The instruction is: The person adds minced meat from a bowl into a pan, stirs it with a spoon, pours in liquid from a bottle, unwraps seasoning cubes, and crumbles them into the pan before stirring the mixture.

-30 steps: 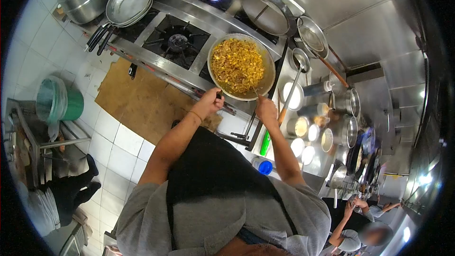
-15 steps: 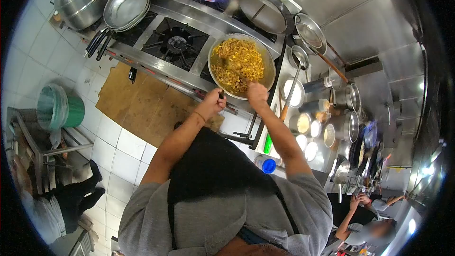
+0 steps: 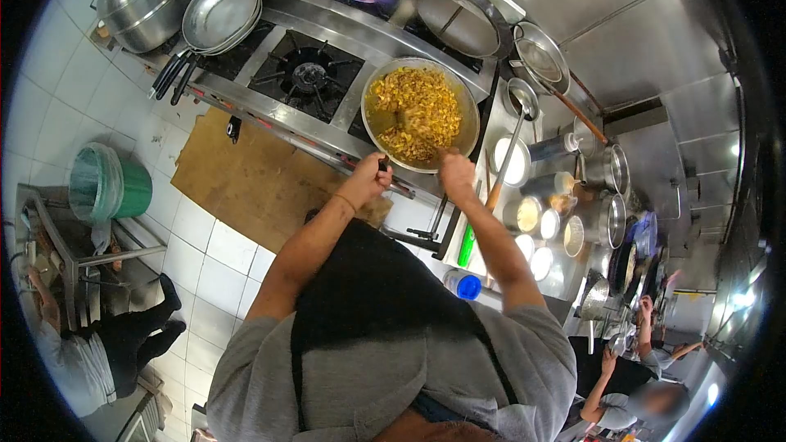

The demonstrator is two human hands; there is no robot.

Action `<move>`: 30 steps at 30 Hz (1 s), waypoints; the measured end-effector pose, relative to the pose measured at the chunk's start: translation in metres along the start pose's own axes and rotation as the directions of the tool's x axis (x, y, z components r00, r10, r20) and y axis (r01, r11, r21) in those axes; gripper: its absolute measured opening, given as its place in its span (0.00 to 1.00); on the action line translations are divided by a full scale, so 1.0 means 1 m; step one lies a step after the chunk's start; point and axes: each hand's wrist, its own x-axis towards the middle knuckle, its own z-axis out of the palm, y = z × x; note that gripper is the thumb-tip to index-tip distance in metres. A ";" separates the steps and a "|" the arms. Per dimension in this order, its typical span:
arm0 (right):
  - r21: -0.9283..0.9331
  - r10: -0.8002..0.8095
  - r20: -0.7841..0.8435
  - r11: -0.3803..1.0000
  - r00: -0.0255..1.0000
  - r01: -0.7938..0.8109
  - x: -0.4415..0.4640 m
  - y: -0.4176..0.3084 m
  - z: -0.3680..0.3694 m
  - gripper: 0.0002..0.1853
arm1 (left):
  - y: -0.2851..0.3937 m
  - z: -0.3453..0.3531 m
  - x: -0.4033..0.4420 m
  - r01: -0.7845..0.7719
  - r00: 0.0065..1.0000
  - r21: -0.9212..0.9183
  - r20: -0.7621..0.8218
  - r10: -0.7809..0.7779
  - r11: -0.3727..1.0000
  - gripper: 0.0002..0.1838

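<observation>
A wide metal frying pan (image 3: 471, 133) sits on the front right of the stove, holding chopped yellow-brown food (image 3: 422, 98). My left hand (image 3: 370, 177) is closed around the pan's black handle at its near edge. At the pan's near right rim, my right hand (image 3: 456, 173) is closed on a cooking spoon, whose handle runs down into the food. Motion blurs the spoon, and its head is mostly lost among the food.
Left of the pan is a burner (image 3: 309, 75) with stacked frying pans (image 3: 221, 12) beyond. On the right counter lie a ladle (image 3: 509, 147), steel pots (image 3: 616, 168) and several small containers. A green bucket (image 3: 135, 188) stands on the floor at left. Other people (image 3: 610, 385) work at lower right and lower left.
My right hand has shifted slightly right and down with the spoon, and the food has been stirred about. My left hand stays on the pan handle. A person at lower right has moved their hands.
</observation>
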 end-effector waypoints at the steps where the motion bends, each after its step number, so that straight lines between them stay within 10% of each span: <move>1: 0.026 -0.014 -0.042 1.000 0.999 0.015 -0.009 0.011 -0.009 0.19 | 0.000 -0.003 0.004 -0.016 1.000 0.010 0.012 0.016 1.000 0.09; 8: 0.104 0.023 -0.191 0.995 0.981 -0.003 -0.007 -0.006 -0.050 0.23 | -0.002 0.000 0.001 0.008 1.000 -0.009 0.003 -0.008 1.000 0.09; 13: -0.019 0.022 0.001 1.000 1.000 -0.022 0.039 -0.065 -0.012 0.16 | -0.003 -0.006 0.010 -0.014 0.998 0.037 0.065 0.011 0.999 0.09; 23: 0.225 0.127 -0.155 0.970 0.980 -0.090 -0.011 0.031 -0.047 0.17 | -0.002 -0.005 0.002 -0.016 0.993 0.042 0.114 0.011 0.999 0.11; 30: 0.305 0.167 0.044 0.937 0.985 -0.173 -0.060 0.077 -0.075 0.18 | -0.003 -0.004 0.002 -0.007 0.998 -0.021 0.065 0.009 1.000 0.09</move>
